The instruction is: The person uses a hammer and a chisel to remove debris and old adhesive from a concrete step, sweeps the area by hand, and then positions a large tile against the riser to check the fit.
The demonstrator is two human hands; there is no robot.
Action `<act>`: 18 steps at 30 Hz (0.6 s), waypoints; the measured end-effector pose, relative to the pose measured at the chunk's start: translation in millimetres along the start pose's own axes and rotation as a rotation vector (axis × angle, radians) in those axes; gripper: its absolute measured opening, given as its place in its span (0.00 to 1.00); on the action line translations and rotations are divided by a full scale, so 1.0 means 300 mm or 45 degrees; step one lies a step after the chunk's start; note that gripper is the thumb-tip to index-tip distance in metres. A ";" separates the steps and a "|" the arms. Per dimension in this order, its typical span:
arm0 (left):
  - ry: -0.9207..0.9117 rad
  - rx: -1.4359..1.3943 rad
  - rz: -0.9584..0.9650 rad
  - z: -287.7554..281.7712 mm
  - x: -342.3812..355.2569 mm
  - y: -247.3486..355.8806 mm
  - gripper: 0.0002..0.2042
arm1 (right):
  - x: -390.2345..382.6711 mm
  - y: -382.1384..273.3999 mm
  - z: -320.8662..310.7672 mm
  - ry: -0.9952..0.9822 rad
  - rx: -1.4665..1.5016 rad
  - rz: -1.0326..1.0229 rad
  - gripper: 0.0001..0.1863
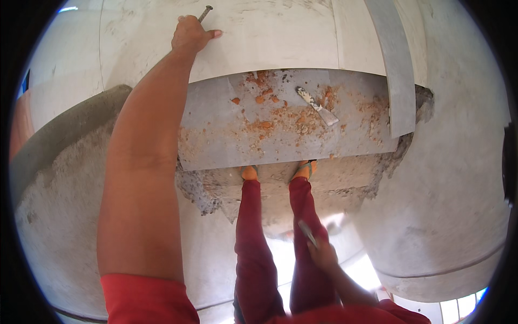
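Observation:
Stretched far forward, my left hand (191,35) is closed around a chisel (205,13), a metal rod with a flared head, against the pale panelled wall (270,38). The chisel's other end is hidden by the hand. Low beside my right leg, my right hand (324,254) grips a tool with a grey shaft (307,232). Motion smears that tool, so its kind is unclear. A putty knife (317,106) with a smeared handle lies on the grey slab (216,151) in front of my feet, apart from both hands.
Orange and tan rubble (264,125) is scattered over the slab. A long grey strip (396,70) stands against the wall at the right. Broken, rough concrete edges (202,197) flank the slab, with plastered walls (442,189) on both sides. My sandalled feet (250,173) stand at its near edge.

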State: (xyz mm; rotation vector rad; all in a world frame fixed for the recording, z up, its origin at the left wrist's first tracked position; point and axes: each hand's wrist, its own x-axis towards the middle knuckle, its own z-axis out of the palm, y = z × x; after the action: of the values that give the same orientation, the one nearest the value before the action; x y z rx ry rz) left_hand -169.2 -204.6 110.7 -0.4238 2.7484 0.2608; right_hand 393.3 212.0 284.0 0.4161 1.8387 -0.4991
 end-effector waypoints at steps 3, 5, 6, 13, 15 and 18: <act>0.015 0.005 -0.010 0.003 -0.003 -0.007 0.36 | -0.022 0.114 0.098 0.002 -0.002 -0.033 0.15; 0.014 0.012 -0.023 0.006 -0.004 -0.011 0.35 | -0.030 0.152 0.124 -0.038 -0.057 -0.016 0.15; 0.002 0.020 -0.025 0.004 -0.005 -0.004 0.35 | -0.028 0.149 0.124 -0.029 -0.053 0.008 0.14; -0.026 0.045 -0.035 0.001 0.015 0.003 0.37 | -0.027 0.181 0.132 0.021 -0.004 0.080 0.13; 0.002 0.070 -0.019 0.006 0.018 0.016 0.37 | -0.028 0.174 0.137 0.028 0.010 0.076 0.13; -0.014 0.071 -0.022 0.002 0.018 0.007 0.37 | -0.025 0.171 0.120 0.044 0.006 0.039 0.13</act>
State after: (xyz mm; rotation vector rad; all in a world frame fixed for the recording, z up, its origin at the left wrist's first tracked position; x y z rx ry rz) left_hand -174.6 -204.0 108.3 -0.4299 2.7329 0.1810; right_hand 451.0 236.2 274.3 0.4576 1.8618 -0.4784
